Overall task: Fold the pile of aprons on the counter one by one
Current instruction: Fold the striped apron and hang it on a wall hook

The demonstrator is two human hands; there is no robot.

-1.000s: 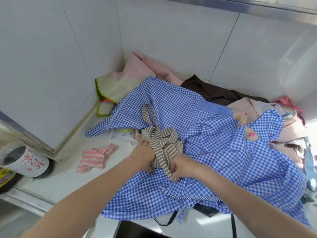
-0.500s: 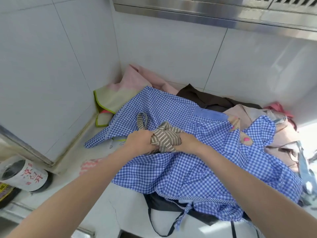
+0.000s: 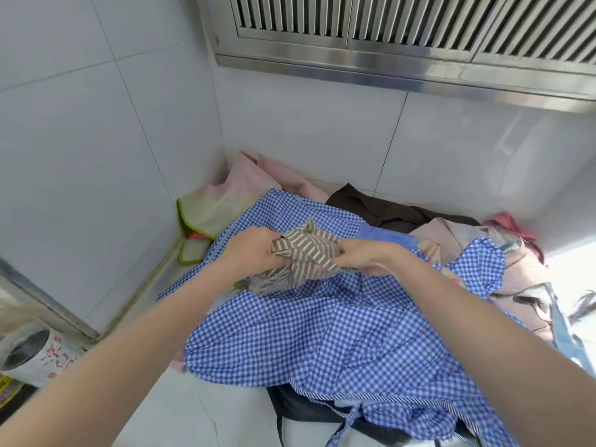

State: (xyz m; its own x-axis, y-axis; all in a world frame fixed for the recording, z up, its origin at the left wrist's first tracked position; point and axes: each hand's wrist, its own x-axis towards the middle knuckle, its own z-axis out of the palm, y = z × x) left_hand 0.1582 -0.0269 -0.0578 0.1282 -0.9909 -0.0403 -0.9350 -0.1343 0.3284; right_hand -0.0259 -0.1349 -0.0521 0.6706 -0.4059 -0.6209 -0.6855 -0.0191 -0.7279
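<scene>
While left hand (image 3: 258, 253), right hand (image 3: 361, 258) grip one striped apron (image 3: 306, 253), one gingham apron (image 3: 322, 333) beneath.

Both bare forearms reach forward from the lower corners of the view and converge toward the middle. The left hand (image 3: 258, 250) has its fingers curled round one side of a bunched brown-and-cream striped cloth strap (image 3: 304, 253), its back facing up. The right hand (image 3: 362, 258) pinches the opposite side of the same bundle, its fingers bent and its thumb on top. The two hands sit close together, with only the bundle between them.
</scene>
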